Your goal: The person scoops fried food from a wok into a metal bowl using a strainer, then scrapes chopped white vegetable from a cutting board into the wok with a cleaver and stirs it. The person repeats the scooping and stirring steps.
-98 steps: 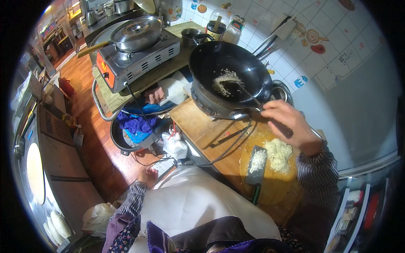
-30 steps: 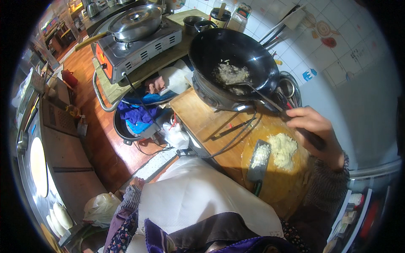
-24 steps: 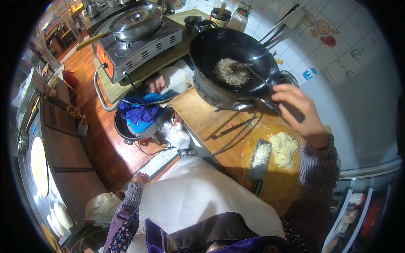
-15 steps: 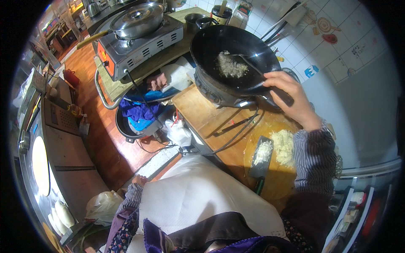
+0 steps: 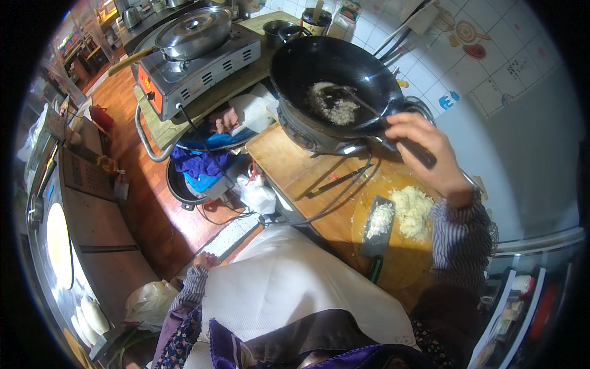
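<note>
The right hand [image 5: 424, 150] is at the near right rim of the black wok [image 5: 335, 86], fingers clamped round the dark handle of a spatula [image 5: 362, 107]. The spatula's long axis runs from the hand up and left, its blade end lying in the pale chopped food [image 5: 332, 107] on the wok's floor. The left hand [image 5: 203, 261] hangs low by the white apron, well apart from everything; I cannot tell whether its fingers are curled or apart. On the wooden tabletop [image 5: 295, 172], toward its right end, a round board [image 5: 393, 258] carries a heap of minced white pieces [image 5: 413, 210] and a flat steel cleaver [image 5: 376, 227], more mince on its blade
</note>
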A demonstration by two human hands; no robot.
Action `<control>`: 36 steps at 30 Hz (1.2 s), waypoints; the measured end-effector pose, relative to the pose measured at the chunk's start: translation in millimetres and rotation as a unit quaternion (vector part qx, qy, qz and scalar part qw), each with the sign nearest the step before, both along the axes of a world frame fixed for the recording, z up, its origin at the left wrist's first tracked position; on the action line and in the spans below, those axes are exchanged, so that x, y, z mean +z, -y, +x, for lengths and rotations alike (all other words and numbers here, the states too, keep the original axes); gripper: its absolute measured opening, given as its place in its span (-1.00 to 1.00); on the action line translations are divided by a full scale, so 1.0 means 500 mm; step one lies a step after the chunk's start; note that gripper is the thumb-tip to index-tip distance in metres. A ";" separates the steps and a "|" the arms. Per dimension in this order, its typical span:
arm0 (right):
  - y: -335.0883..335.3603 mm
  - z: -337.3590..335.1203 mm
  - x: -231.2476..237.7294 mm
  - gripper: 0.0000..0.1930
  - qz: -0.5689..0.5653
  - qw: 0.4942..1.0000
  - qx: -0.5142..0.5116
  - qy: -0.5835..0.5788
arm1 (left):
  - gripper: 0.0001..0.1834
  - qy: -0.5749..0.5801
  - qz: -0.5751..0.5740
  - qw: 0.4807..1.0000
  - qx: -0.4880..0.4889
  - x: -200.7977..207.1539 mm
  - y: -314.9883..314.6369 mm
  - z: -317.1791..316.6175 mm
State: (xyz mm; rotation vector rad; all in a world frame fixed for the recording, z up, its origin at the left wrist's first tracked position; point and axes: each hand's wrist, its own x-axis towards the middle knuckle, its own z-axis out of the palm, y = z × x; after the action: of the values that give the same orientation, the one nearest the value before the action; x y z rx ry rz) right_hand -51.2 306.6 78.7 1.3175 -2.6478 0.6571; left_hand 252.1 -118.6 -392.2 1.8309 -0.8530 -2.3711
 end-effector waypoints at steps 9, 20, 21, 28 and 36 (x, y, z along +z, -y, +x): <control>0.000 -0.029 -0.007 -0.80 -0.015 0.999 -0.007 0.043 | -0.83 0.002 0.023 1.000 -0.004 -0.119 0.055 0.060; -0.039 0.055 0.002 -0.82 0.003 0.999 -0.019 0.039 | -0.90 -0.003 -0.011 0.994 0.110 0.012 0.027 -0.055; -0.032 0.060 -0.014 -0.82 0.001 0.999 -0.025 0.027 | -0.87 0.002 -0.022 0.997 0.077 0.055 0.017 -0.095; -0.015 0.073 -0.079 -0.70 -0.066 0.993 -0.086 0.040 | -0.91 -0.176 -0.157 0.954 -0.184 0.304 -0.108 -0.344; -0.002 0.095 -0.094 -0.74 -0.182 0.970 -0.157 0.029 | -0.87 -0.343 -0.245 0.800 -0.427 0.414 -0.309 -0.594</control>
State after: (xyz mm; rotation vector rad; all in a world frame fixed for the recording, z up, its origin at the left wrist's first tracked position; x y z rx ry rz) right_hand -3.6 307.8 31.8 0.7741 -2.5315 1.0752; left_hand -44.8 35.9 -185.0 0.2932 -2.1530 -2.4762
